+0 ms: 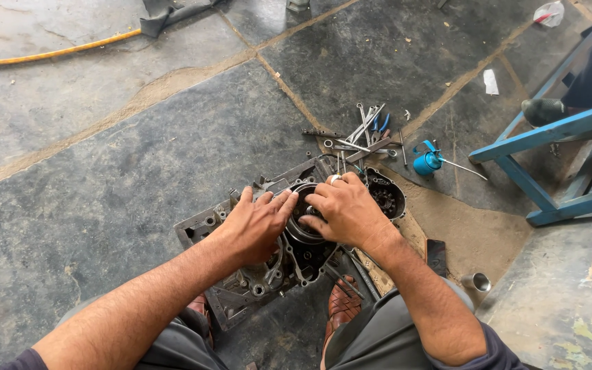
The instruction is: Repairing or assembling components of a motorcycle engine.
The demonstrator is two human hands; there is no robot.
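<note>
On the stone floor, far left, a yellow hose runs along the slabs, well apart from the work. Nearer the middle lies a grey engine crankcase half, flat on the floor between the person's knees, with a round dark part seated in its upper opening. The left hand rests on the casing beside that round part, fingers spread and pressing rather than wrapped round anything; its grip is open. The right hand curls over the round part's far edge, fingers bent down on it, so its grip looks closed on the part (how firmly, I cannot tell).

Judging by how things lie, the casing is already split and bared, with gears showing in the open cover just beside the right hand. The round part sits in its seat but both hands are on it, so fitting or freeing it seems unfinished. Behind the hands a heap of spanners and pliers lies spread, a blue oil can to its right, then a blue stand and a small metal cup.
</note>
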